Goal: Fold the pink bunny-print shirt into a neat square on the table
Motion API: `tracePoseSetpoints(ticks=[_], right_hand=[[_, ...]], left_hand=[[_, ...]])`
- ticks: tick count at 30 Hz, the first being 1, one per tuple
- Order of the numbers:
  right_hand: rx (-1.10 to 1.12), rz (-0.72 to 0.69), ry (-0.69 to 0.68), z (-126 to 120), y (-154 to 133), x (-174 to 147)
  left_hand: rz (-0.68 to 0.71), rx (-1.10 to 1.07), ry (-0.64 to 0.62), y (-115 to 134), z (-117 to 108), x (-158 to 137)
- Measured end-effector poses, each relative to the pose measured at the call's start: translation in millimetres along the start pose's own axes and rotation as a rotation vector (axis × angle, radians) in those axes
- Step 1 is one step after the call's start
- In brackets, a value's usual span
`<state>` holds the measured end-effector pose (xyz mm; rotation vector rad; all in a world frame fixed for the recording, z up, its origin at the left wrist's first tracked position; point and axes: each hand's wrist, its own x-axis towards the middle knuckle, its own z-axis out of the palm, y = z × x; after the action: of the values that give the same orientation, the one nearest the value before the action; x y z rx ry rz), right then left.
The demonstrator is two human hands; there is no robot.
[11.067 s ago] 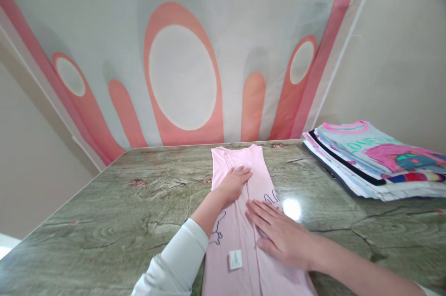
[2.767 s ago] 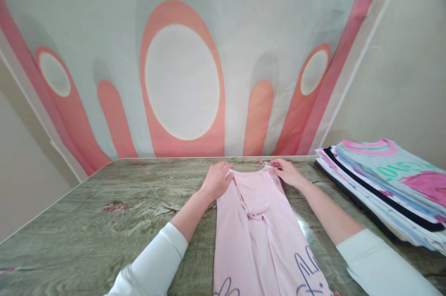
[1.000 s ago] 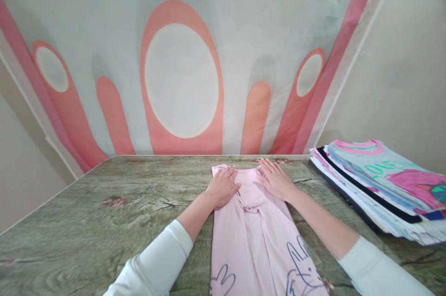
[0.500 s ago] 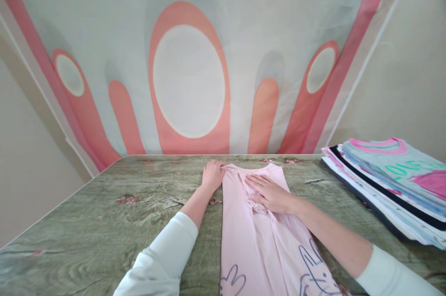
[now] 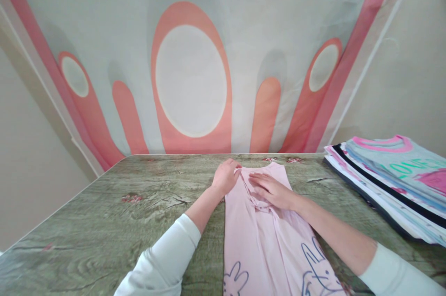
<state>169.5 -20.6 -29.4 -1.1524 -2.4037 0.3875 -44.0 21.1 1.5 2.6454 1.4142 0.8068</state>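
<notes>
A pink shirt (image 5: 251,245) with dark blue rabbit line drawings lies on the table, its neckline toward the far edge and its sides folded inward. At the far left corner of the neckline, my left hand (image 5: 226,177) is closed on the shirt's edge, the fingertips pinching the cloth. My right hand (image 5: 273,191) rests on the upper middle of the shirt, fingers stretched out and fairly flat. Wrinkles and a gathered fold of cloth show just beside and below the right palm.
A stack of folded clothes (image 5: 390,189) stands on the right of the table, topped by a grey shirt (image 5: 411,154) with a pink collar. The wood-patterned table (image 5: 104,231) ends at a backdrop with pink and white shapes (image 5: 191,82).
My left hand has moved a little right, toward the neckline's middle, drawing the shirt's left corner inward. My right hand stays on the shirt. The view has shifted slightly.
</notes>
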Motion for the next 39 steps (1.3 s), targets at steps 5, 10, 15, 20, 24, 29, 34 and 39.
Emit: tracePoseSetpoints(ticks=[5, 10, 15, 20, 24, 29, 34, 39], right_hand=[[-0.012, 0.073, 0.215, -2.0, 26.3, -3.0], [-0.246, 0.202, 0.003, -4.4, 42.6, -9.2], [-0.367, 0.447, -0.093, -16.0, 57.2, -11.1], [-0.434, 0.677, 0.029, -25.1, 78.7, -18.0], [-0.436, 0.514, 0.206, -27.8, 71.2, -17.4], [-0.169, 0.055, 0.21, -26.2, 21.6, -3.0], [0.001, 0.018, 0.225, -17.7, -24.5, 0.0], [0.097, 0.036, 0.207, -6.4, -33.9, -8.8]], left_hand=[[0.182, -0.102, -0.189, 36.0, 11.8, -13.0], [0.254, 0.004, -0.352, 37.8, 15.4, -21.8], [0.21, 0.084, -0.432, 32.8, 15.5, -24.0], [0.225, 0.116, -0.406, 31.8, 17.3, -24.4], [0.217, 0.13, -0.39, 25.0, 18.4, -21.7], [0.191, 0.126, -0.376, 8.9, 18.6, -13.5], [0.172, 0.069, -0.318, -2.3, 19.5, -8.8], [0.175, -0.103, -0.114, -1.1, 12.3, -7.1]])
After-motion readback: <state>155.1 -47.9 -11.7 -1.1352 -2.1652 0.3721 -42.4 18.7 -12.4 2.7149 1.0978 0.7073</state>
